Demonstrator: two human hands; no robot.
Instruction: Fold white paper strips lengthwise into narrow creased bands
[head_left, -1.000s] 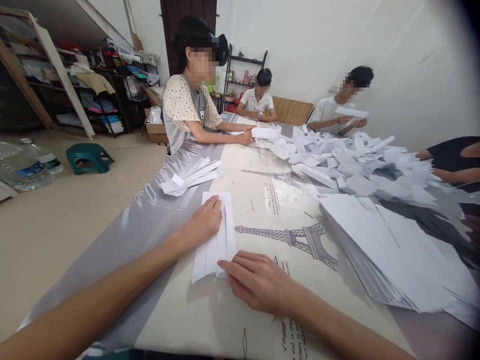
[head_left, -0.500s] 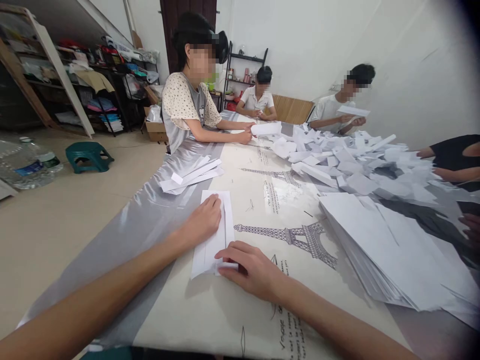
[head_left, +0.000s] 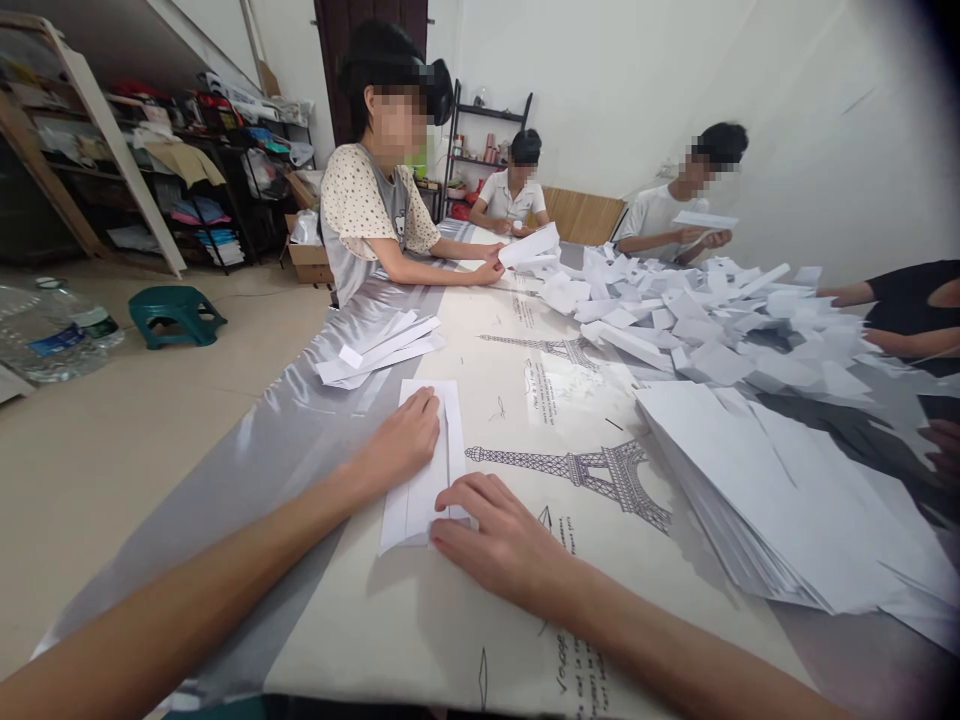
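A folded white sheet of paper (head_left: 416, 500) lies lengthwise on the table in front of me, a long crease or flap edge running down it. My left hand (head_left: 405, 435) rests on its upper part, fingers bent together and pressing the paper flat. At the lower right edge, my right hand (head_left: 499, 535) has its thumb and index finger around a corner of the same sheet; its other fingers are curled. Just beyond lies a small pile of folded paper strips (head_left: 386, 350).
A thick stack of white sheets (head_left: 780, 500) lies to my right, with a heap of crumpled and folded papers (head_left: 697, 310) behind it. Several people sit around the table, one person (head_left: 382, 220) at the left holding paper. A green stool (head_left: 176, 315) stands on the floor.
My right thumb and index finger have shifted slightly at the sheet's lower right edge. My left hand stays in place. The person at the left has tilted the paper in their hands.
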